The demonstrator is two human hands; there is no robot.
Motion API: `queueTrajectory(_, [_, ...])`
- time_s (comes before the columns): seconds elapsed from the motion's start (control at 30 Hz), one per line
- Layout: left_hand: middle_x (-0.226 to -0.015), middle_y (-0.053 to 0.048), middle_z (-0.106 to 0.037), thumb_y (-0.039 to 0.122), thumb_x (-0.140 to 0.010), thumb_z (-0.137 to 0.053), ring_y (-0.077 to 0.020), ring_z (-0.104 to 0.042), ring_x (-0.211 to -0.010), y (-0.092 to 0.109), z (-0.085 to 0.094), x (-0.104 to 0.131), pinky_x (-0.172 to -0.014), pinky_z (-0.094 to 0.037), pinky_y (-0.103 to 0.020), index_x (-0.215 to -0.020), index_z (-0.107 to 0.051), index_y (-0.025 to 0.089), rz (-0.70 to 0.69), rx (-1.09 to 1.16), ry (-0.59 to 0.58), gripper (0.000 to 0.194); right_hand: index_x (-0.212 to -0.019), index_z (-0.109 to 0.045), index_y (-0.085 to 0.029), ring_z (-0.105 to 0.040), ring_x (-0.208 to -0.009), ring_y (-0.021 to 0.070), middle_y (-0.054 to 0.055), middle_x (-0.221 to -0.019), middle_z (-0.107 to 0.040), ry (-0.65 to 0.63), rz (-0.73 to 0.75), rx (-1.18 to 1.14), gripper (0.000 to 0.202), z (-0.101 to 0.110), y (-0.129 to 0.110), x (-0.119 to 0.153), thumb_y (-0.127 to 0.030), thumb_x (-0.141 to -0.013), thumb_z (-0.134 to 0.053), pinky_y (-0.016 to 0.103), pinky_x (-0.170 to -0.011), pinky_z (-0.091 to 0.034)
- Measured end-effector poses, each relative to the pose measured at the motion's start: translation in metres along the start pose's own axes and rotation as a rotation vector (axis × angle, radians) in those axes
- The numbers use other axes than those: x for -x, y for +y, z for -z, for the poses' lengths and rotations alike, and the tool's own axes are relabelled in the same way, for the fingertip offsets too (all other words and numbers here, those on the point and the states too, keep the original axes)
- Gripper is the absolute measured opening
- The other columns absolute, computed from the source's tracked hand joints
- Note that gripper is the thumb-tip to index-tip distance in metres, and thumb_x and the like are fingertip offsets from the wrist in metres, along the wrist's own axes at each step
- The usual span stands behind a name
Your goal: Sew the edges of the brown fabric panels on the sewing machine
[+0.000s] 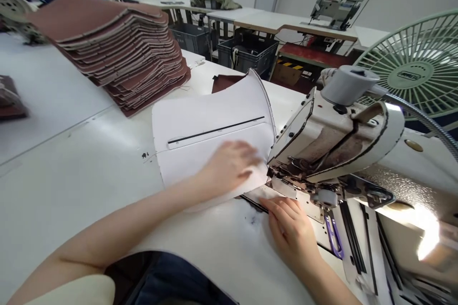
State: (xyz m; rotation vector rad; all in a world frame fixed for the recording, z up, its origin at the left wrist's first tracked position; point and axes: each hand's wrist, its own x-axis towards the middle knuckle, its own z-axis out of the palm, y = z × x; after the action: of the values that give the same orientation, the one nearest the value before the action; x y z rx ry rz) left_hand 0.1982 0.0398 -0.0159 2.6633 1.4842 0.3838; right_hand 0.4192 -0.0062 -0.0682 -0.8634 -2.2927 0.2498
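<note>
A white panel point(211, 109) with curved edges and a long black strip across it lies on the table, its right edge against the sewing machine point(296, 138). Over the panel's near part is my left hand point(234, 164), smeared by motion, so its finger grip cannot be made out. My right hand point(291, 221) rests at the near side of the machine's bed point(311, 207), just below the needle area. Its fingers are bent and pressed together, fingertips down on the bed; whatever lies under them is hidden. The needle itself is hidden by machine parts.
A tall stack of brown panels point(125, 52) stands at back left. Purple thread snips point(333, 236) lie right of my right hand, beside several white and black strips point(358, 233). A green fan point(411, 74) stands behind the machine. Grey crates point(250, 57) sit beyond the table.
</note>
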Motion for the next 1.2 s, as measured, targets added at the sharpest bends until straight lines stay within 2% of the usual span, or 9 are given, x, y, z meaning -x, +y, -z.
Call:
queueTrajectory(0.1, [-0.148,-0.010,-0.040,0.036,-0.090,-0.055,-0.0311,-0.031,-0.138,-0.035,0.034,0.036,-0.110,-0.029,-0.052,-0.143,-0.036,0.027,0.506,-0.133,0.396,0.057,-0.117,-0.058,-0.020,-0.062,-0.079,0.0209,0.005,-0.082,-0.067,0.005,0.006,0.009,0.032,-0.001,0.001,0.002,-0.008,-0.091,-0.043,0.035,-0.067,-0.049])
queueTrajectory(0.17, [-0.152,-0.013,-0.031,0.042,-0.088,-0.057,-0.0297,-0.030,-0.140,-0.055,0.041,0.064,-0.109,-0.034,-0.049,-0.150,-0.016,0.026,0.742,0.021,0.542,0.076,-0.118,-0.058,-0.021,-0.062,-0.080,0.0205,0.004,-0.082,-0.067,0.005,0.013,0.012,0.034,-0.002,0.001,0.002,-0.007,-0.091,-0.043,0.035,-0.068,-0.050])
queueTrajectory(0.3, [-0.150,-0.020,-0.034,0.037,-0.093,-0.050,-0.0244,-0.052,-0.126,-0.072,0.025,0.095,-0.094,-0.052,-0.034,-0.149,-0.017,0.019,0.947,0.752,0.360,0.068,-0.114,-0.061,-0.022,-0.063,-0.080,0.0203,0.004,-0.082,-0.067,0.015,0.015,0.021,0.030,-0.003,0.000,0.001,-0.010,-0.092,-0.044,0.034,-0.068,-0.051])
queueTrajectory(0.43, [-0.150,-0.018,-0.036,0.026,-0.090,-0.054,-0.0195,-0.056,-0.122,-0.073,0.017,0.105,-0.091,-0.054,-0.028,-0.150,-0.003,0.023,1.003,1.065,0.404,0.079,-0.107,-0.064,-0.020,-0.063,-0.080,0.0212,0.006,-0.084,-0.068,0.008,-0.014,0.039,0.027,-0.003,-0.001,0.007,-0.014,-0.093,-0.042,0.036,-0.069,-0.052])
queueTrajectory(0.63, [-0.125,-0.009,-0.063,0.028,-0.060,-0.082,-0.0274,-0.065,-0.107,-0.082,0.042,0.171,-0.084,-0.058,-0.031,-0.130,-0.042,0.024,0.986,1.300,0.453,0.080,-0.105,-0.069,-0.022,-0.062,-0.097,0.0258,0.008,-0.102,-0.070,-0.081,-0.412,-0.220,0.028,-0.010,-0.008,0.003,-0.027,-0.089,-0.045,0.042,-0.081,-0.052])
queueTrajectory(0.77, [-0.124,-0.005,-0.064,0.042,-0.064,-0.080,-0.0279,-0.064,-0.108,-0.083,0.063,0.228,-0.083,-0.058,-0.033,-0.130,-0.041,0.030,1.069,1.235,0.293,0.077,-0.120,-0.062,-0.022,-0.062,-0.072,0.0162,0.008,-0.102,-0.070,-0.254,-0.860,-0.847,0.033,-0.022,-0.025,-0.027,-0.031,-0.090,-0.050,0.024,-0.049,-0.046])
queueTrajectory(0.83, [-0.122,-0.004,-0.066,0.047,-0.064,-0.079,-0.0283,-0.065,-0.106,-0.083,0.069,0.248,-0.081,-0.058,-0.034,-0.130,-0.040,0.033,1.112,1.192,0.281,0.078,-0.117,-0.062,-0.019,-0.058,-0.063,0.0121,0.008,-0.097,-0.070,-0.373,-1.000,-1.125,0.031,-0.027,-0.036,-0.042,-0.031,-0.089,-0.054,0.020,-0.044,-0.040])
queueTrajectory(1.0, [-0.116,-0.003,-0.069,0.054,-0.057,-0.078,-0.0270,-0.069,-0.095,-0.083,0.069,0.274,-0.070,-0.058,-0.032,-0.128,-0.045,0.033,1.196,1.151,0.361,0.080,-0.092,-0.061,-0.016,-0.051,-0.051,0.0072,0.005,-0.076,-0.067,-0.498,-1.037,-1.303,0.021,-0.040,-0.060,-0.060,-0.036,-0.089,-0.056,0.017,-0.044,-0.038])
queueTrajectory(1.2, [-0.110,-0.003,-0.070,0.059,-0.054,-0.077,-0.0242,-0.068,-0.088,-0.093,0.081,0.276,-0.066,-0.057,-0.029,-0.123,-0.048,0.029,1.124,1.115,0.324,0.082,-0.060,-0.049,-0.018,-0.035,-0.040,0.0043,-0.005,-0.047,-0.048,-0.585,-0.992,-1.294,0.047,-0.049,-0.077,-0.057,-0.056,-0.071,-0.072,0.017,-0.038,-0.026])
